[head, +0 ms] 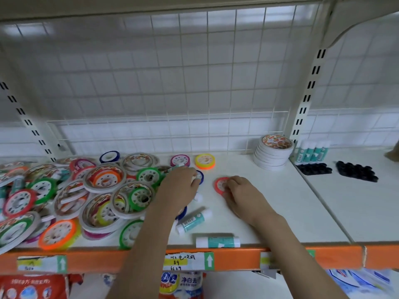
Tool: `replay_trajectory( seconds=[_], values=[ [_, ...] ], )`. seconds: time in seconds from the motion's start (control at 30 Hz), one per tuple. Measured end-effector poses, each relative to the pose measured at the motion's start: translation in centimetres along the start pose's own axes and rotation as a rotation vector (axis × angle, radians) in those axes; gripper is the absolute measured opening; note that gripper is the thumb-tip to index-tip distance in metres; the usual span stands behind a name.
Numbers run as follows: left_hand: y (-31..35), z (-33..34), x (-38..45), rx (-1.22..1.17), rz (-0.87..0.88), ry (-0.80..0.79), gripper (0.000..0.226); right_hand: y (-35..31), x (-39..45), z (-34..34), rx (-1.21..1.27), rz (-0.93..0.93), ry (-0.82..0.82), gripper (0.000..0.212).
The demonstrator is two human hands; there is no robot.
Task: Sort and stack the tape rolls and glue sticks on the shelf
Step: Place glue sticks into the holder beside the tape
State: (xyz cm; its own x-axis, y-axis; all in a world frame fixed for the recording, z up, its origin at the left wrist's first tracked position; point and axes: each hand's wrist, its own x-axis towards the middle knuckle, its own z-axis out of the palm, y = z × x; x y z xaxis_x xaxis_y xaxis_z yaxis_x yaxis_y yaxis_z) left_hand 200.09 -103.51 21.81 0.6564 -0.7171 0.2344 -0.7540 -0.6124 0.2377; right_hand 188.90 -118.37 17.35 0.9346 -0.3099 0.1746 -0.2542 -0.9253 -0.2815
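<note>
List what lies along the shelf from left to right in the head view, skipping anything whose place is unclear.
Jumbled pile of tape rolls → left hand → red tape roll under the right hand → stack of white tape rolls → upright glue sticks → black caps.

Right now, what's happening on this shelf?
A person is sorting a tape pile on the shelf. The right hand grips a red roll lying flat; the left hand holds something white at the pile's edge. White rolls are stacked at the back, with upright glue sticks beside them. Two sticks lie loose in front.
</note>
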Motion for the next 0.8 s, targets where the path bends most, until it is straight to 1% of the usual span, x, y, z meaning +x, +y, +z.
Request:
replay_trajectory(
  seconds=[0.13, 0.27, 0.4, 0.5, 0.6, 0.8],
  values=[
    [1.1, 0.8, 3.0, 0.071, 0.016, -0.13, 0.025, 1.2, -1.2, -0.3, 0.027, 0.012, 0.051, 0.031],
    [1.8, 1.4, 4.4, 0.198, 0.003, -0.201, 0.033, 2.3, -2.2, -0.6, 0.046, 0.034, 0.097, 0.03],
    [1.9, 2.1, 4.9, 0.269, -0.014, -0.261, 0.033, 3.1, -2.5, -0.7, 0.046, 0.053, 0.1, 0.033],
    [1.5, 2.7, 5.1, 0.233, -0.054, -0.263, 0.03, 3.4, -2.5, -0.6, 0.051, 0.054, 0.1, 0.035],
    [1.3, 3.1, 4.8, 0.268, -0.085, -0.26, 0.03, 3.9, -2.2, -0.5, 0.058, 0.054, 0.113, 0.034],
    [1.1, 3.1, 4.5, 0.33, -0.049, -0.254, 0.02, 4.4, -1.1, -0.1, 0.088, 0.042, 0.143, 0.028]
  ],
)
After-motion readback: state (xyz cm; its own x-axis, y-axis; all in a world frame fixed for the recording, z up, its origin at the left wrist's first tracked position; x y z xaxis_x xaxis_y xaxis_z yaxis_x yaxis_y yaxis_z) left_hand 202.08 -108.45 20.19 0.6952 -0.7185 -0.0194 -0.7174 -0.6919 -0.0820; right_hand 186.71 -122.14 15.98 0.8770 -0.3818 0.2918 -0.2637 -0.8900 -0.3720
